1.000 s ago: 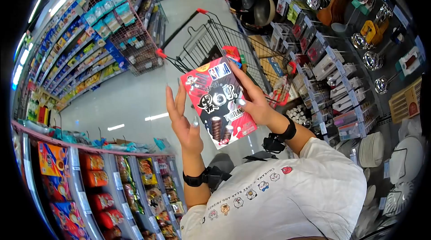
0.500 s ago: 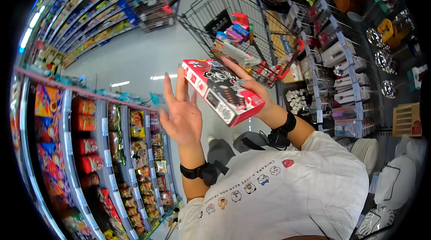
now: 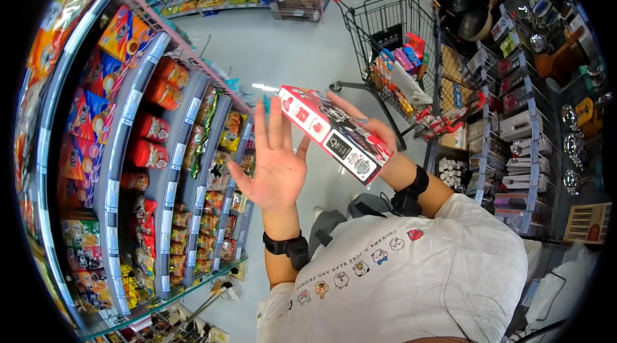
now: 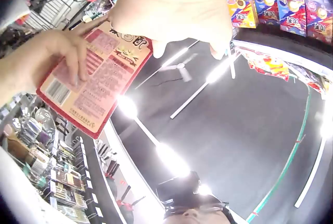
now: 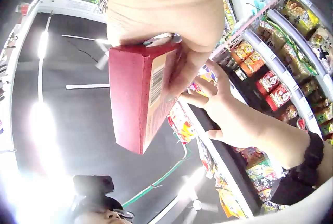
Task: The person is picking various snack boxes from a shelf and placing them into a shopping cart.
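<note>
My right hand (image 3: 382, 133) grips a red, black and white cookie box (image 3: 335, 135) by its far side, in front of my chest. In the head view the box is tilted, its white and red narrow side facing me. Its back, with printed text and a barcode, shows in the left wrist view, where the fingers of the right hand (image 4: 62, 57) lie across it. My left hand (image 3: 277, 173) is held palm up with spread, straight fingers, beside the left end of the box. Its fingertips overlap the box edge in the head view.
A wire shopping cart (image 3: 385, 35) with several colourful packages (image 3: 403, 60) stands ahead on the right. Shelves of bagged snacks and red jars (image 3: 152, 130) run close along the left. Kitchen tools (image 3: 572, 118) hang on the right, with white dishes (image 3: 553, 291) below.
The box has tipped from its front face to its narrow side. My left hand has turned palm up and spread. The view has swung left, bringing the snack shelves nearer and the cart further right.
</note>
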{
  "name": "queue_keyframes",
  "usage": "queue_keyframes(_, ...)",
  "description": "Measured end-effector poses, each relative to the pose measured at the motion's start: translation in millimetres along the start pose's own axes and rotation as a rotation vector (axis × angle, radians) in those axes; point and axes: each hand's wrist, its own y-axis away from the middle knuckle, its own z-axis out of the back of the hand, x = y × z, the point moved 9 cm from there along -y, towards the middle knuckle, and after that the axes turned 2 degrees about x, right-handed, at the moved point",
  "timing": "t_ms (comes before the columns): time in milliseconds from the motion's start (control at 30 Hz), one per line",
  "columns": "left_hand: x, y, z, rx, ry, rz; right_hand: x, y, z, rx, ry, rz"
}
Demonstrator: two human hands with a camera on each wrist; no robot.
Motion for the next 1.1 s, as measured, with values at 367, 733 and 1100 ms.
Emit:
queue_keyframes(367,-49.4,8.6,37.8,0.016,-0.455,-0.121,-44.4,-20.5,-10.5,-0.105,0.2,0.119)
queue_keyframes(733,103.1,-31.3,137.2,-0.644,-0.159,0.52,30.8,-23.9,120.0,-0.443,0.774,0.286)
queue_keyframes(1100,189.5,-164.7,180.2,-0.523,0.133,0.496,253.6,-35.5,245.8,-0.844,1.928,0.345)
